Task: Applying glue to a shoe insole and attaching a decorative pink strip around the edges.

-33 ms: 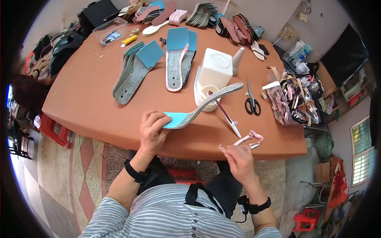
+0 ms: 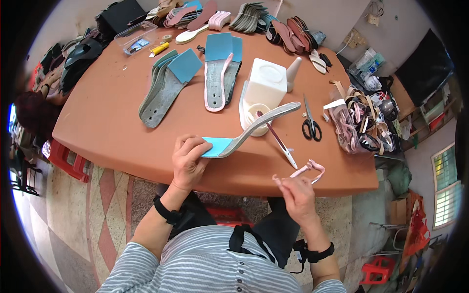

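Observation:
A curved grey insole [image 2: 249, 129] with a light blue patch at its heel end is gripped by my left hand [image 2: 188, 158], tilted above the table's front edge. Between the fingers of my right hand [image 2: 297, 195] is a thin pink strip [image 2: 320, 171], its loose loop lying over the table edge. Behind the insole stands a white glue dispenser [image 2: 266, 83] with a round cup at its base. A brush [image 2: 281, 144] leans out of that cup, its white handle end toward me. Black-handled scissors [image 2: 311, 128] lie to the right.
Beyond my left hand lie a stack of grey insoles [image 2: 163, 100] and another insole pile [image 2: 214, 85] edged with pink strip. A clear bag of straps [image 2: 359, 119] sits at the table's right. More insole bundles [image 2: 248, 18] line the far edge. Another person [image 2: 36, 110] is at far left.
My right hand has shifted very slightly to the right with the pink strip. My left hand and the insole are almost unmoved.

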